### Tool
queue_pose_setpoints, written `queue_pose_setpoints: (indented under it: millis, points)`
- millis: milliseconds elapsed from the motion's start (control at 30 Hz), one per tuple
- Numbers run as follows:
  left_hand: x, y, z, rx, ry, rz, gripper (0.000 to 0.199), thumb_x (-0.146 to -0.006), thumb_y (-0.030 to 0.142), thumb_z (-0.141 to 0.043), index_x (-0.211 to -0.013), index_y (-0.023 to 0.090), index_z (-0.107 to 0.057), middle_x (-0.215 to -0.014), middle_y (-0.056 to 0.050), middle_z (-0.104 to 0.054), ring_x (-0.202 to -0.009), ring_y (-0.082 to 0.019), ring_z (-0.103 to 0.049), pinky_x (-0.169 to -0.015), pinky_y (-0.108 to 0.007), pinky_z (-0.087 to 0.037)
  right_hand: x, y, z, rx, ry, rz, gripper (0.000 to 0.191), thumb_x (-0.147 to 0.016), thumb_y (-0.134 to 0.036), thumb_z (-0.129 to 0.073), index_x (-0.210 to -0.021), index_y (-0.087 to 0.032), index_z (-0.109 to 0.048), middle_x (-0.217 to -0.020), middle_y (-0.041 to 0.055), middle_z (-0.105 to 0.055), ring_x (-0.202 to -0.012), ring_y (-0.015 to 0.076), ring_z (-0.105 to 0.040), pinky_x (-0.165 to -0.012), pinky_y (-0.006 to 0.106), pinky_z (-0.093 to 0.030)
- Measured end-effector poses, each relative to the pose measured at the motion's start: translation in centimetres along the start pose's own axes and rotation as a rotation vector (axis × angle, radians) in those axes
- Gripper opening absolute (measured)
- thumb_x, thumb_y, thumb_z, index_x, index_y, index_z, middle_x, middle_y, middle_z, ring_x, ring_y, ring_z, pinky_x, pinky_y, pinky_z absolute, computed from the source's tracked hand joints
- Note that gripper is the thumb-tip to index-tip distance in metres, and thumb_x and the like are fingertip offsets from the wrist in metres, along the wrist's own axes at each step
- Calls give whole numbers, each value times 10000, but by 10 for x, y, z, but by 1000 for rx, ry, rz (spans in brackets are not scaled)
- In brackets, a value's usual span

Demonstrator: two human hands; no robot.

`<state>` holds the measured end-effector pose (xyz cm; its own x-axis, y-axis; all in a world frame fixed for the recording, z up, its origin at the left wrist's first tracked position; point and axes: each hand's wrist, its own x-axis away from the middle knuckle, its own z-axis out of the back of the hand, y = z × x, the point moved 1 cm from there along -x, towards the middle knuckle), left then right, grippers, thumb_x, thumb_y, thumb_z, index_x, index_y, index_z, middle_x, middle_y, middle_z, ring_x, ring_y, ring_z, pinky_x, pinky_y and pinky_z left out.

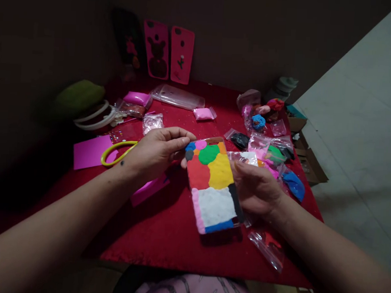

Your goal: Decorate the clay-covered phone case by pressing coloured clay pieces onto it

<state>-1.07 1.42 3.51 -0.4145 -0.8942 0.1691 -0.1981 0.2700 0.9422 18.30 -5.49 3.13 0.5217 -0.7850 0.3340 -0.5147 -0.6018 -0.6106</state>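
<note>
A clear phone case (213, 187) is held tilted above the red-covered table, its back covered with patches of coloured clay in red, yellow, green, white, pink, blue, black and orange. My left hand (162, 151) pinches its upper left corner between thumb and fingers. On the other side, my right hand (259, 189) grips the right edge, its fingers partly hidden behind the case. Yellow-handled scissors (116, 153) lie beside my left wrist. Small plastic bags of clay, one with blue clay (293, 185) and one with black clay (239, 139), lie near my right hand.
Decorated pink phone cases (182, 56) and a dark one (129, 42) lean against the back wall. Clear cases (178, 96) lie in front of them. Pink paper (92, 153) and white rings (97, 117) are at left; cardboard boxes (309, 159) stand beyond the table's right edge.
</note>
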Motion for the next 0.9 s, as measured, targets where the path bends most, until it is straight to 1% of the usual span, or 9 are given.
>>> queue_pose_setpoints:
  millis: [100, 167, 267, 300, 400, 467, 633, 733, 900]
  points:
    - [4, 3, -2, -6, -77, -15, 111, -823, 201, -611, -865, 123, -678, -690, -34, -657, -573, -110, -612, -537, -210, -489, 13, 7, -1, -29, 9, 15, 248, -723, -373, -677, -888, -188, -674, -984, 54, -721, -1083, 253, -628, -1027, 451, -412]
    - [6, 9, 0, -132, -50, -39, 164, -838, 262, -595, -893, 128, -672, -748, -48, -672, -605, -129, -622, -528, -228, -489, 20, 9, 1, -66, -2, 28, 245, -733, -401, -640, -862, -196, -673, -1022, 58, -718, -1148, 269, -598, -1060, 484, -378]
    - [5, 18, 8, -539, 113, -71, 160, -815, 275, -601, -881, 141, -659, -700, -18, -641, -541, -102, -558, -474, -206, -409, 27, 5, 7, -69, -11, 51, 284, -751, -445, -577, -855, -200, -674, -1065, 70, -710, -1193, 287, -572, -1077, 518, -350]
    - [4, 19, 10, -712, 122, -79, 145, -815, 263, -586, -875, 148, -652, -688, -8, -635, -538, -96, -547, -484, -204, -397, 27, 2, 9, -57, 2, 68, 312, -765, -456, -550, -895, -201, -676, -1084, 72, -704, -1203, 288, -566, -1079, 527, -345]
    - [0, 15, 11, -1186, 5, -104, 141, -836, 243, -513, -872, 171, -629, -738, -10, -662, -632, -118, -588, -565, -225, -416, 26, -7, 17, -34, 59, 124, 417, -796, -470, -484, -1070, -202, -649, -1143, 82, -685, -1225, 293, -550, -1080, 550, -334]
    - [0, 8, 8, -1387, -36, -115, 149, -845, 248, -487, -884, 181, -614, -778, -24, -670, -680, -152, -603, -590, -258, -404, 24, -10, 20, -41, 87, 149, 454, -797, -458, -473, -1142, -200, -617, -1169, 87, -676, -1234, 296, -544, -1083, 556, -328]
    - [10, -7, -2, -1631, -73, -113, 175, -850, 192, -410, -905, 170, -574, -902, -101, -654, -759, -246, -620, -583, -317, -326, 21, -8, 23, -81, 171, 149, 461, -777, -384, -482, -1181, -186, -581, -1201, 91, -666, -1255, 288, -530, -1104, 542, -311]
    - [14, -9, -4, -1751, -126, -75, 208, -863, 164, -341, -892, 166, -547, -833, -107, -639, -685, -249, -617, -546, -325, -286, 20, -7, 24, -109, 215, 138, 455, -732, -357, -529, -1146, -180, -591, -1205, 89, -666, -1270, 284, -516, -1120, 514, -306]
    - [14, -4, -10, -1914, -219, 12, 206, -858, 178, -318, -891, 181, -521, -861, -103, -639, -719, -273, -634, -561, -340, -320, 19, -7, 29, -117, 264, 119, 442, -671, -343, -606, -1083, -182, -609, -1144, 88, -693, -1244, 292, -538, -1121, 500, -319]
